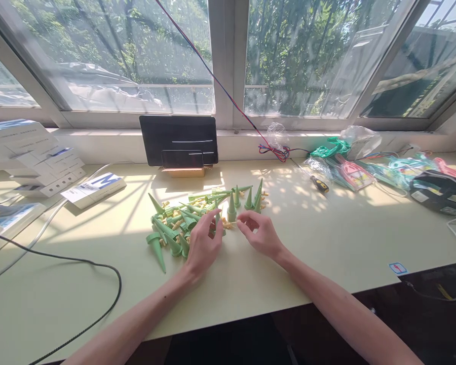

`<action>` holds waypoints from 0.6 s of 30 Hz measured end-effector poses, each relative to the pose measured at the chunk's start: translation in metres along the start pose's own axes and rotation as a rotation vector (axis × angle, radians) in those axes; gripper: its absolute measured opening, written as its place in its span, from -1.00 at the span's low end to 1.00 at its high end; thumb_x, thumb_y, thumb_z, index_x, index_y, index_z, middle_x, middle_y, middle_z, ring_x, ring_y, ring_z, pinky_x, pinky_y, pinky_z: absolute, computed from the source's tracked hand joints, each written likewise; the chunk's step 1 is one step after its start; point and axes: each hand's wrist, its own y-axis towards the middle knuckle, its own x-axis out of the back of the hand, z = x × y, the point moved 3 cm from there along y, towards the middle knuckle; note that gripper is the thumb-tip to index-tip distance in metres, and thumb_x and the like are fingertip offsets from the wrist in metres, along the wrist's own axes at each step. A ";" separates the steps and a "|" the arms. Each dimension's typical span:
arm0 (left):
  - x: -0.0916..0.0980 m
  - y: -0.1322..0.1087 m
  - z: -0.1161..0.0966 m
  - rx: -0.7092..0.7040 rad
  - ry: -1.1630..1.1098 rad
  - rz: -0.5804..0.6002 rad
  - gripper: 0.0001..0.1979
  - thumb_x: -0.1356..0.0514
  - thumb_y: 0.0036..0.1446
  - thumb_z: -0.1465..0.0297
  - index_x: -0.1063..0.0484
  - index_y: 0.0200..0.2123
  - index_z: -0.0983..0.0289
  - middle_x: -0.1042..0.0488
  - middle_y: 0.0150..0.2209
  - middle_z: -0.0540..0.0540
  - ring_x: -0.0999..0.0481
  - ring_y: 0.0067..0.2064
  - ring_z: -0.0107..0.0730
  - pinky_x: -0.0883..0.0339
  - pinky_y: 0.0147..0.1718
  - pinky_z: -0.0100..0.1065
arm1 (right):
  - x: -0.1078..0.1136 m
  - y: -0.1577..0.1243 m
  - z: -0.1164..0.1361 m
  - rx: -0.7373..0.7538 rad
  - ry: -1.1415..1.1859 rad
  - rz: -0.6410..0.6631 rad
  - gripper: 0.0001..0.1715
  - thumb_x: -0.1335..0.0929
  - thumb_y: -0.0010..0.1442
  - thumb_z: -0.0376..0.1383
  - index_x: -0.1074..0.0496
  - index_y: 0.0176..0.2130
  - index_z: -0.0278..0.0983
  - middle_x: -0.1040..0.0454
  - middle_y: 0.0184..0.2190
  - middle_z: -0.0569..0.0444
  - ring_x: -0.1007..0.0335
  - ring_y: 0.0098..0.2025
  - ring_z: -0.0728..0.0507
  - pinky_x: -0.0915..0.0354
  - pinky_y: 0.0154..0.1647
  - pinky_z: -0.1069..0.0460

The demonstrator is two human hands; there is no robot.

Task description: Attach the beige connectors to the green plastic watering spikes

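A pile of green plastic cone spikes [165,227] and small pale-yellow pieces lies on the table. At the pile's right end, my left hand [205,243] is curled with thumb and fingers around a green cone spike that points up, partly hidden by the fingers. My right hand [261,235] faces it from the right. Its thumb and forefinger are pinched together near a small yellow piece [228,224]; whether they grip that piece is too small to tell. Just beyond the fingertips stands an upright green cone spike [231,209], and several more stand behind it.
Behind the pile, a black tablet [178,137] leans on a stand. White boxes [41,157] are stacked at left, beside a black cable [99,263]. At right are a screwdriver [319,184], bagged items [353,173] and a black case [439,192]. The table's front edge runs below my forearms.
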 end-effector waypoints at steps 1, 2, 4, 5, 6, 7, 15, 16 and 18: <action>0.000 0.000 0.000 -0.001 0.000 0.001 -0.72 -0.11 0.28 0.30 -0.43 0.03 0.18 -0.44 -0.28 0.06 -0.50 -0.38 -0.42 -0.43 -0.46 -0.41 | 0.000 0.000 0.000 0.002 0.000 0.004 -0.84 -0.35 0.24 -0.23 -0.47 -0.24 -0.27 -0.46 -0.43 0.08 -0.33 -0.48 -0.04 -0.28 -0.45 0.06; 0.000 0.000 0.000 -0.002 0.000 0.004 -0.72 -0.11 0.28 0.30 -0.43 0.03 0.18 -0.44 -0.28 0.06 -0.50 -0.38 -0.42 -0.43 -0.46 -0.42 | 0.000 0.000 0.001 0.003 0.000 0.008 -0.84 -0.35 0.24 -0.23 -0.47 -0.24 -0.27 -0.46 -0.44 0.08 -0.32 -0.48 -0.03 -0.28 -0.46 0.06; -0.001 -0.001 0.001 -0.005 -0.001 0.009 -0.72 -0.11 0.29 0.30 -0.43 0.03 0.17 -0.43 -0.29 0.05 -0.49 -0.38 -0.42 -0.42 -0.47 -0.42 | 0.000 0.000 0.001 0.002 0.001 0.018 -0.84 -0.35 0.24 -0.23 -0.47 -0.25 -0.27 -0.45 -0.44 0.08 -0.29 -0.49 -0.03 -0.28 -0.47 0.06; -0.001 -0.001 0.001 -0.006 -0.004 0.010 -0.72 -0.11 0.29 0.30 -0.43 0.03 0.17 -0.42 -0.30 0.05 -0.49 -0.38 -0.42 -0.42 -0.48 -0.42 | -0.001 0.000 0.001 0.002 0.002 0.023 -0.84 -0.35 0.24 -0.22 -0.47 -0.25 -0.27 -0.44 -0.44 0.08 -0.28 -0.50 -0.02 -0.28 -0.48 0.06; -0.002 -0.001 0.001 -0.006 -0.009 0.012 -0.72 -0.11 0.29 0.30 -0.42 0.03 0.17 -0.42 -0.30 0.05 -0.49 -0.38 -0.42 -0.42 -0.47 -0.42 | -0.001 0.000 0.002 0.002 0.004 0.028 -0.84 -0.35 0.24 -0.22 -0.47 -0.25 -0.27 -0.44 -0.43 0.08 -0.27 -0.50 -0.02 -0.28 -0.48 0.06; -0.002 -0.001 0.001 -0.004 -0.015 0.014 -0.72 -0.11 0.29 0.30 -0.41 0.04 0.16 -0.41 -0.30 0.04 -0.49 -0.38 -0.43 -0.42 -0.47 -0.42 | -0.001 0.000 0.002 0.003 0.006 0.035 -0.84 -0.35 0.24 -0.22 -0.47 -0.24 -0.27 -0.45 -0.43 0.08 -0.27 -0.50 -0.02 -0.28 -0.48 0.06; -0.001 -0.002 -0.003 0.049 -0.099 0.024 -0.55 -0.13 0.27 0.29 -0.16 0.20 0.14 -0.34 -0.31 0.00 -0.50 -0.34 -0.41 -0.45 -0.43 -0.39 | -0.003 0.000 -0.001 0.014 0.024 0.085 -0.82 -0.37 0.25 -0.19 -0.47 -0.22 -0.26 -0.50 -0.36 0.07 -0.30 -0.49 0.00 -0.31 -0.46 0.07; 0.000 -0.002 -0.003 0.058 -0.094 0.024 -0.56 -0.13 0.28 0.29 -0.17 0.19 0.16 -0.35 -0.31 0.01 -0.50 -0.34 -0.40 -0.45 -0.43 -0.38 | -0.004 0.000 -0.002 0.014 0.027 0.089 -0.81 -0.37 0.25 -0.18 -0.47 -0.21 -0.26 -0.50 -0.35 0.07 -0.30 -0.48 0.00 -0.31 -0.46 0.07; 0.000 -0.002 -0.003 0.062 -0.080 0.029 -0.60 -0.13 0.28 0.27 -0.23 0.16 0.18 -0.37 -0.30 0.02 -0.49 -0.36 -0.40 -0.45 -0.43 -0.37 | -0.004 0.000 -0.002 0.012 0.032 0.094 -0.78 -0.38 0.25 -0.15 -0.48 -0.21 -0.26 -0.51 -0.34 0.06 -0.32 -0.47 -0.01 -0.33 -0.45 0.06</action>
